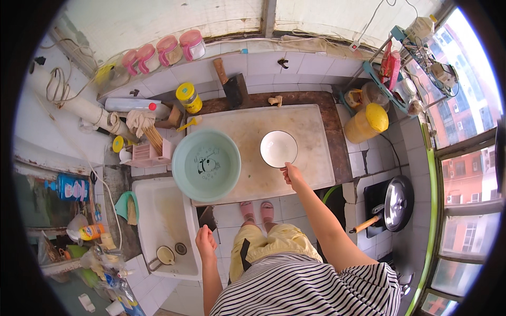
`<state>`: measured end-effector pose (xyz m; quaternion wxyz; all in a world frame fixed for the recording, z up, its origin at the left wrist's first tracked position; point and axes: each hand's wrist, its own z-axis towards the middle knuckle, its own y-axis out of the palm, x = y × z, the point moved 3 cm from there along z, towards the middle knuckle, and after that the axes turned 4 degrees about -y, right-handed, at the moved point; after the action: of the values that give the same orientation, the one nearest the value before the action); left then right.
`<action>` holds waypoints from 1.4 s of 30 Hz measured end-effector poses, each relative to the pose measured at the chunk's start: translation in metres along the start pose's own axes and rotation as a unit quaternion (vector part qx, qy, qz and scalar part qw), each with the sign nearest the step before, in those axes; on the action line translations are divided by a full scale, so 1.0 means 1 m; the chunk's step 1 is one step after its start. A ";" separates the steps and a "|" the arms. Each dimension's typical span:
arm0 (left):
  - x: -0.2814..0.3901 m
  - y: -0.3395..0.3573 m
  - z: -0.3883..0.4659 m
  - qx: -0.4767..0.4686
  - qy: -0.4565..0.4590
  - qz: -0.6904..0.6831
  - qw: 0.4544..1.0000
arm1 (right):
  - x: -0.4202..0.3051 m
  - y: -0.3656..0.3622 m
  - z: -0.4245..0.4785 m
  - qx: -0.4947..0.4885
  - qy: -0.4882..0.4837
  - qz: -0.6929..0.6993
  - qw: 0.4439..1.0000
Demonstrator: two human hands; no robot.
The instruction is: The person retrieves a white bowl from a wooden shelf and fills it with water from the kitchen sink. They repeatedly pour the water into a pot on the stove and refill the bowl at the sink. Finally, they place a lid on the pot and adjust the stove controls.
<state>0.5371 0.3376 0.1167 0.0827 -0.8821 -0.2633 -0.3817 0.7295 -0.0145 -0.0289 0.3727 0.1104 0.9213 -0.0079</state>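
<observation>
My right hand (290, 173) grips the near rim of a white bowl (278, 149) with a dark edge, over the right half of a pale cutting board (253, 114). Whether the bowl rests on the board or is held just above it, I cannot tell. Left of the bowl, a pale green plastic basin (182, 185) with a cartoon print on its bottom overlaps the board's edge and the sink's corner. My left hand (206, 241) hangs beside the sink's right edge with its fingers curled in and nothing visible in them.
A white sink (158, 221) lies at left, holding a small strainer-like pan (165, 254). Behind the board, a cleaver (229, 85) leans near a yellow-lidded jar (189, 96) and a ginger piece (275, 101). At right are a large yellow-lidded jar (365, 122) and a lidded pan (398, 203).
</observation>
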 end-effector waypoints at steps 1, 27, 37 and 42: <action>0.004 0.004 0.006 -0.008 -0.001 0.002 1.000 | -0.002 -0.001 0.006 0.010 -0.005 -0.003 1.000; 0.040 0.280 0.035 -0.289 0.038 0.221 0.931 | -0.176 -0.306 -0.073 0.488 -0.356 -0.311 0.733; -0.023 0.412 -0.015 -0.361 0.029 0.266 0.893 | -0.285 -0.374 0.013 0.367 -0.236 -0.535 0.724; -0.032 0.425 -0.009 -0.351 0.019 0.283 0.892 | -0.288 -0.383 0.024 0.321 -0.238 -0.532 0.746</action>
<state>0.7371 -0.0383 0.1234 -0.1224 -0.8837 0.1502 -0.4261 0.8670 -0.4472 0.1260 0.4581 -0.2904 0.6548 -0.5264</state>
